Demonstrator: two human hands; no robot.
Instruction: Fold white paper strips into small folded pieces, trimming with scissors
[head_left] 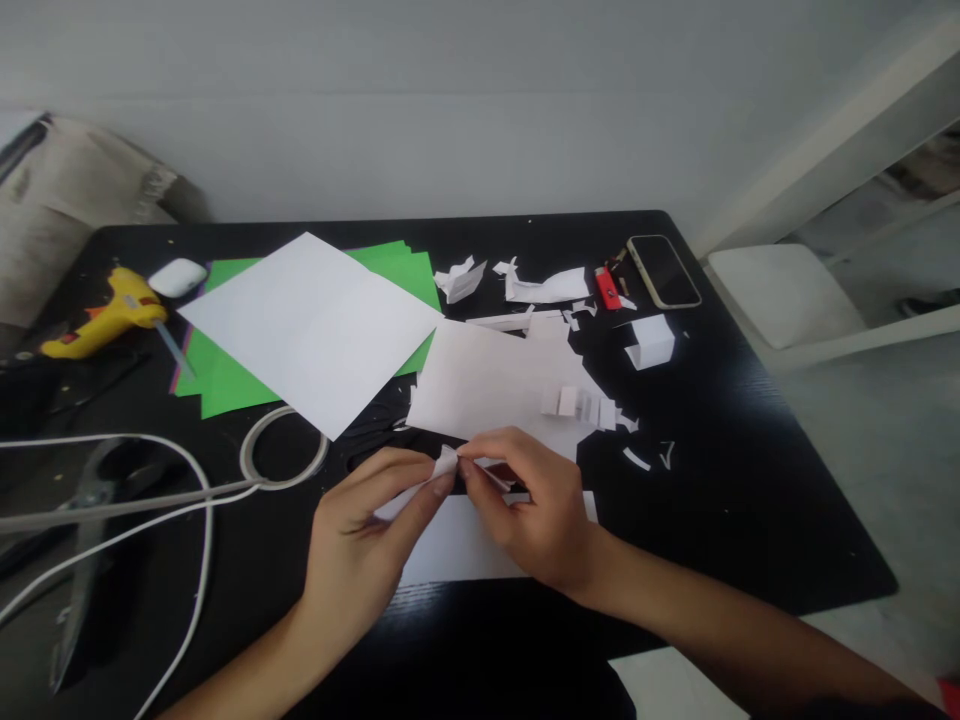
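A small folded piece of white paper (445, 461) is pinched between the thumb and forefinger of my left hand (367, 530). Close against it, my right hand (544, 510) has its thumb and forefinger closed at the paper's right edge. Part of the paper also shows beneath the right fingers, though the exact fold is hidden. Under both hands lies a white sheet (457, 545) near the front of the table. Just beyond, another white sheet (487, 375) carries a few small folded paper pieces (581, 405).
On the black table (712, 520), a large white sheet (307, 330) covers green sheets (232, 390). A yellow glue gun (116, 310) and white cable (202, 540) lie left. Paper scraps (551, 288), a red lighter (607, 288) and a phone (664, 270) sit toward the back right.
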